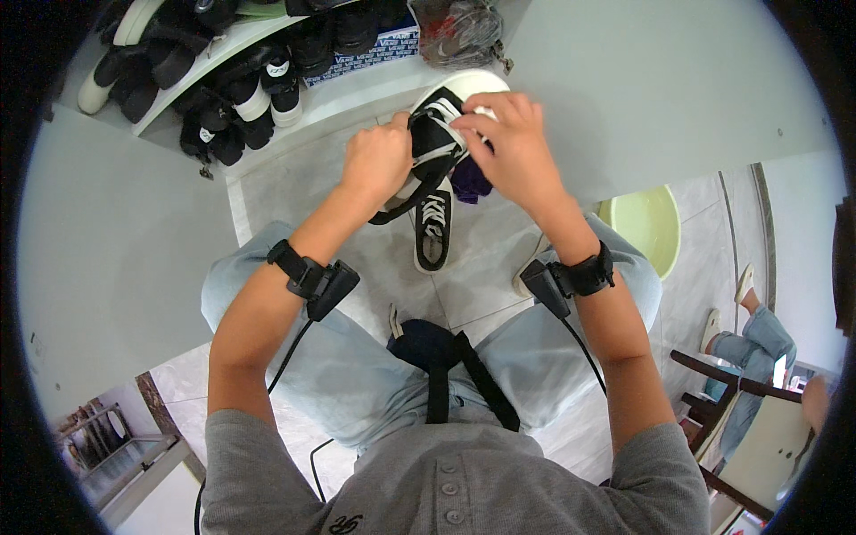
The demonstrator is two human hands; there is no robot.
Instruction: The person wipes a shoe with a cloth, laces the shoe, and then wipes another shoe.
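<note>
A black sneaker with white laces and a white sole [438, 137] is held up before me, tilted, its opening towards my left side. My left hand [380, 160] grips the side of its collar. At its laces is my right hand [511, 144], thumb and fingertips bent around a white lace; whether they pinch it is hard to tell. Below, a second black sneaker with white laces [433, 231] stands upright on the tiled floor. Some dark purple cloth [471, 182] shows under my right hand, and a pale round rim [478, 81] lies behind the held shoe.
Several shoes fill the cabinet shelves [200, 63], beside a shoebox [374, 57] and a plastic bag [461, 33]. Cabinet doors [682, 87] flank both sides. A green basin [645, 231] stands right of my knee. Another person's legs [756, 344] and a chair [762, 428] are at the far right.
</note>
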